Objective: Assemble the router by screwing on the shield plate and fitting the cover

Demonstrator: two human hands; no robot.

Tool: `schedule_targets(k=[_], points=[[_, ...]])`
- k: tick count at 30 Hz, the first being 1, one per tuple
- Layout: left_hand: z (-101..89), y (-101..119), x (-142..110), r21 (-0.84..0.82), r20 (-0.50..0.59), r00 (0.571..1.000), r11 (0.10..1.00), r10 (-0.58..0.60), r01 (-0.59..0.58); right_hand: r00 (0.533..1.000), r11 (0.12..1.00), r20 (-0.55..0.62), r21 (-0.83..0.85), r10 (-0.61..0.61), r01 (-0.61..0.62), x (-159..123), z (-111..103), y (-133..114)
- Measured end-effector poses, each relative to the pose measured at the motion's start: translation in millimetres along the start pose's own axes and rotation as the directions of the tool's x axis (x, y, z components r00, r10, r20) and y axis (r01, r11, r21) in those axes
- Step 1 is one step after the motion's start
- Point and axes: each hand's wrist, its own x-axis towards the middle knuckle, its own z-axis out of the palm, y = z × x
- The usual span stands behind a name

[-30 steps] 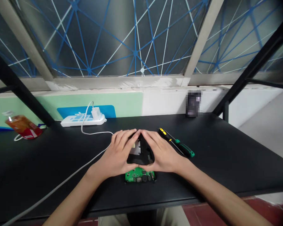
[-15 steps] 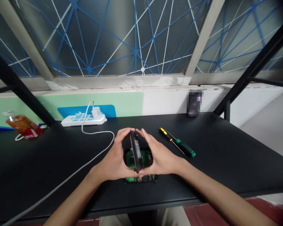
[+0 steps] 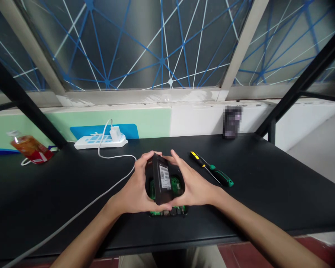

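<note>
A black plastic cover [image 3: 157,182] with a white printed label is held tilted on edge between both hands. My left hand [image 3: 134,190] grips its left side, fingers at the far end and thumb at the near end. My right hand [image 3: 194,186] closes on the same cover from the right, thumb near the left thumb. Below the cover lies a green circuit board [image 3: 178,184] in a black casing, its near edge showing small connectors. The hands and the cover hide much of the board.
Two screwdrivers, one yellow-black [image 3: 197,158] and one green-black [image 3: 224,179], lie right of the hands. A white power strip [image 3: 100,142] with a plugged-in charger [image 3: 115,133] stands at the back left; its cable [image 3: 72,219] crosses the table [image 3: 268,186]. A drink bottle [image 3: 30,148] is far left.
The cover has turned in my hands, so that its labelled face shows more broadly. Both hands stay around it above the circuit board, and the view has shifted slightly.
</note>
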Motion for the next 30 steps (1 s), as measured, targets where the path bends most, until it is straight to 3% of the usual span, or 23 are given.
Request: schedule_targets(k=[5, 14, 24, 30], points=[[-5.5, 2.2, 0.9, -0.099, -0.011, 1.0, 0.995, -0.006, 0.005, 0.999, 0.999, -0.032, -0.023, 0.034, -0.035, -2.6, -4.2, 2.4], [-15.9, -6.2, 2.6, -0.047, -0.003, 0.998, 0.997, -0.057, 0.057, 0.996, 0.994, -0.065, -0.077, 0.068, -0.073, -4.4, -12.9, 3.0], [-23.2, -13.6, 1.5, 0.232, 0.111, 0.99, 0.971, -0.09, 0.063, 0.997, 0.976, -0.069, -0.212, 0.039, -0.053, -4.1, -23.7, -1.1], [-23.8, -14.2, 4.8, 0.385, 0.168, 0.983, 0.923, -0.076, 0.005, 0.999, 0.96, -0.044, -0.279, 0.019, -0.03, -3.3, -25.6, -1.6]])
